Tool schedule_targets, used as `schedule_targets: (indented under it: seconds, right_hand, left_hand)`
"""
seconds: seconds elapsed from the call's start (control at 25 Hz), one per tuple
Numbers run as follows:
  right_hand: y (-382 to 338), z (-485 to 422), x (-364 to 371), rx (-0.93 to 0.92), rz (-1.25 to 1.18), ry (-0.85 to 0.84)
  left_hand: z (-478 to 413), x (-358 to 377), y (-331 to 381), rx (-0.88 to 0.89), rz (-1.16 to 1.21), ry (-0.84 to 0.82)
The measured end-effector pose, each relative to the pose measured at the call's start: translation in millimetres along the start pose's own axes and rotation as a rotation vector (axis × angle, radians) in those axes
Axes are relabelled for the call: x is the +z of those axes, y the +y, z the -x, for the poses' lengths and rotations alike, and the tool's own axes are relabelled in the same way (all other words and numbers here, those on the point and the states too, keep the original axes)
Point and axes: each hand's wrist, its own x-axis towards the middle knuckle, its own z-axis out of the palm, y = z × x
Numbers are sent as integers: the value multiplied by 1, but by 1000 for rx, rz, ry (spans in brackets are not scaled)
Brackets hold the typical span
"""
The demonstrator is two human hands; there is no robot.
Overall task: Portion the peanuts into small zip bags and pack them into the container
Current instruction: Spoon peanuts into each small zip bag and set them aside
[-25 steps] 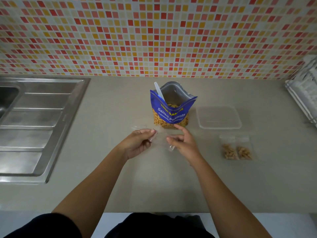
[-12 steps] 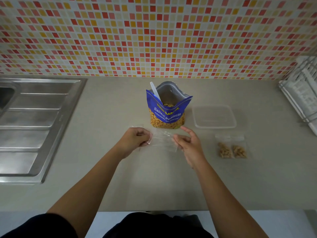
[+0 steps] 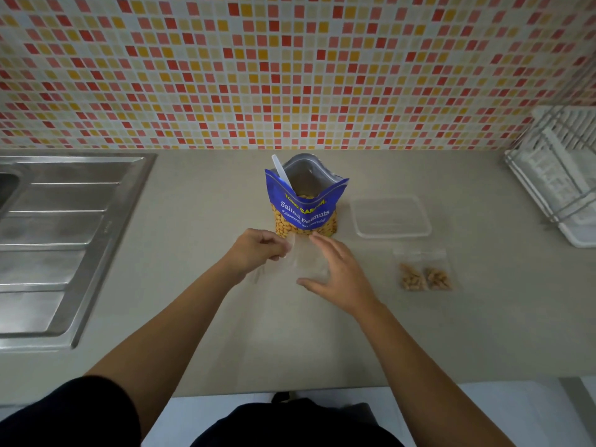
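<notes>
Frame centre, I'm reading bag-opening: left hand [image 3: 254, 253] pinching the empty zip bag [image 3: 306, 264], right hand [image 3: 338, 275] hovering open-fingered over it; mouth needing parting before spooning from the peanut pouch [image 3: 304, 208].

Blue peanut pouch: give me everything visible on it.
The blue foil stand-up pouch labelled Salted Peanuts stands upright on the beige countertop. Its top is open, silver lining showing, peanuts visible inside and on its lower front. A white plastic spoon leans in its mouth. A clear zip bag is held just in front; contact unclear.
</notes>
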Motion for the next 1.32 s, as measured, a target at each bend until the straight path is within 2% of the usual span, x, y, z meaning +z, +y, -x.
schedule_targets:
  seconds: [0.16, 0.48, 0.64, 0.68, 0.72, 0.84, 0.92, 0.96, 1.08, 1.2, 1.32]
  right_hand:
    - [-8, -12, -4, 49, 52, -74]
    - [-6, -10, 2, 28, 75, 15]
    - [-6, -10, -1, 18, 17, 42]
    - [-6, -11, -3, 28, -2, 68]
    - [-4, -10, -5, 56, -44, 110]
    - [-4, -10, -18, 167, -232, 259]
    - [-6, -15, -25, 183, -297, 334]
    - [-8, -18, -28, 180, -314, 363]
    - [-11, -28, -37, 183, -350, 412]
    - [-8, -36, -45, 209, -424, 452]
    - [-5, -47, -50, 197, -470, 437]
  left_hand:
    - [0, 9, 5, 19, -99, -46]
    - [0, 17, -6, 129, -286, 0]
    - [4, 13, 1, 108, -325, -15]
    - [7, 13, 5, 142, -347, 19]
    - [9, 12, 9, 201, -355, 123]
    - [5, -3, 37, 362, -126, 642]
    - [-13, -19, 61, 399, -89, 766]
    - [-25, -24, 72, 398, -182, 743]
    - [-53, -29, 90, 420, -569, 510]
    - [-60, -26, 103, 492, -702, 339]
    - [-60, -22, 114, 475, -815, 101]
